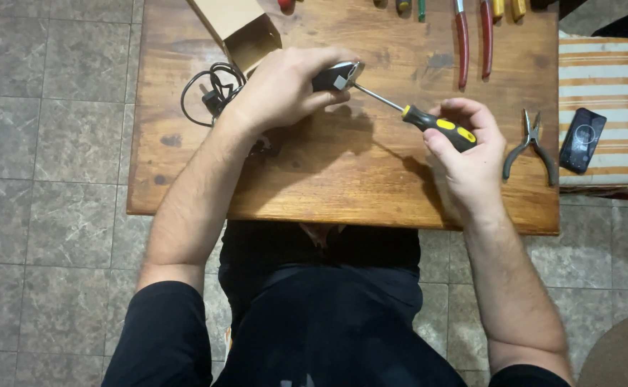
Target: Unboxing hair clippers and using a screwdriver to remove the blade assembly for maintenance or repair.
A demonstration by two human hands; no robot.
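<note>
So here's the setup: the left hand [281, 89] is wrapped around a small dark device with a silvery face [338, 74], fingers curled shut over it, held just above the wooden worktop [342, 179] a bit back from the middle. The right hand [464, 154] is closed around the black and yellow handle of a screwdriver [428, 123], thumb and fingers pinching the grip, and the metal shaft runs up and left so the tip meets the face of the device. A black cable [210, 93] lies coiled on the worktop toward the left edge, right behind the left wrist; can't tell whether it's attached to the device. At the far left corner there's an open cardboard box [238, 29] lying on its side. Along the far edge sit a pair of red-handled pliers [473, 39] plus a few other tool handles that are cut off by the frame. Near the right edge, just beside the right hand, lies a small pair of grey-handled pliers [531, 143]. Off the worktop to the right, a dark phone [582, 140] rests on a striped cushion [607, 79]. Grey tiled floor [49, 143] all around.
</note>
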